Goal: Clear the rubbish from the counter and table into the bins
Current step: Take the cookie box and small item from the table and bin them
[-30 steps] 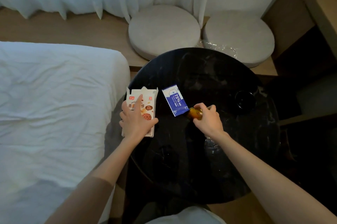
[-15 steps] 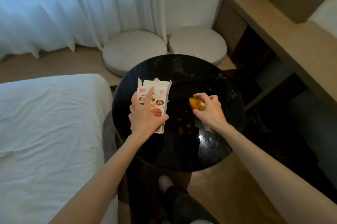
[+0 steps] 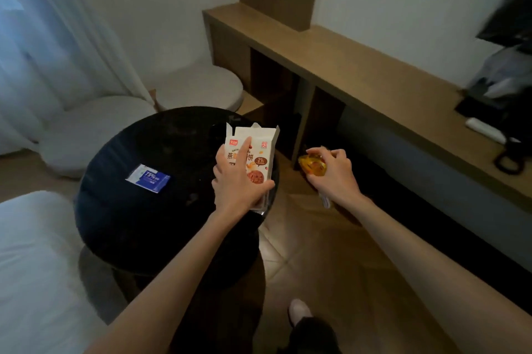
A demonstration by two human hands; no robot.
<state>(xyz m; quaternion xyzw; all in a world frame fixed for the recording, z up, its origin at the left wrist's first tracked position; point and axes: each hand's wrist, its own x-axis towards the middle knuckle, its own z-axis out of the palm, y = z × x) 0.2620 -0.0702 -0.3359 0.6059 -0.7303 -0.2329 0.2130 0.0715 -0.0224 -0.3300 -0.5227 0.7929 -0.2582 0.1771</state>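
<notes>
My left hand is clamped on the opened oat-biscuit box over the round black table; right hand closed around an orange wrapper. Blue wipe sachet lies on the table. No bin visible: keep both grips firm, locate it before releasing.

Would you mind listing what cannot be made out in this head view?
- Bins: none in view.
- Orange wrapper: mostly covered by the right hand.
- Biscuit box: label partly hidden by the left hand.
- Things on the counter, far right: blurred, cut by the edge.
</notes>
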